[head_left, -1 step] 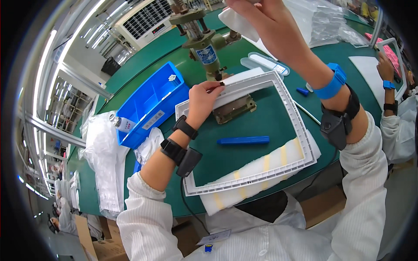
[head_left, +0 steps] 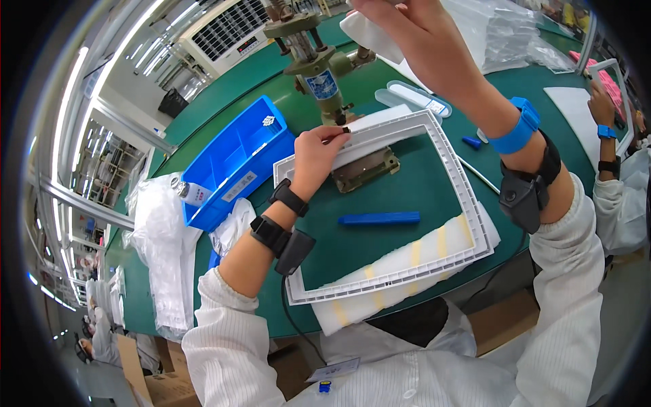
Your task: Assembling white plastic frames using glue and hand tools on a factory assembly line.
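A white rectangular frame (head_left: 444, 163) with a ribbed rim lies tilted on the green table, its far side under the head of a green bench press (head_left: 325, 88). My left hand (head_left: 316, 157) is at that far side, thumb and forefinger pinched on a small dark piece (head_left: 346, 130) just below the press tip. Raised at the top right of the press, my right hand (head_left: 424, 44) is closed around a white cloth-like thing (head_left: 373, 34); the upper edge cuts off its fingers. A metal block (head_left: 366, 169) shows through the frame's opening.
A blue divided bin (head_left: 237, 152) holds small white parts, with a white bottle (head_left: 193, 193) at its near end. Within the frame lies a blue marker (head_left: 380, 218); white foam (head_left: 400, 261) sits under its near side. Plastic bags (head_left: 163, 251) lie left. A co-worker's hand (head_left: 599, 108) is right.
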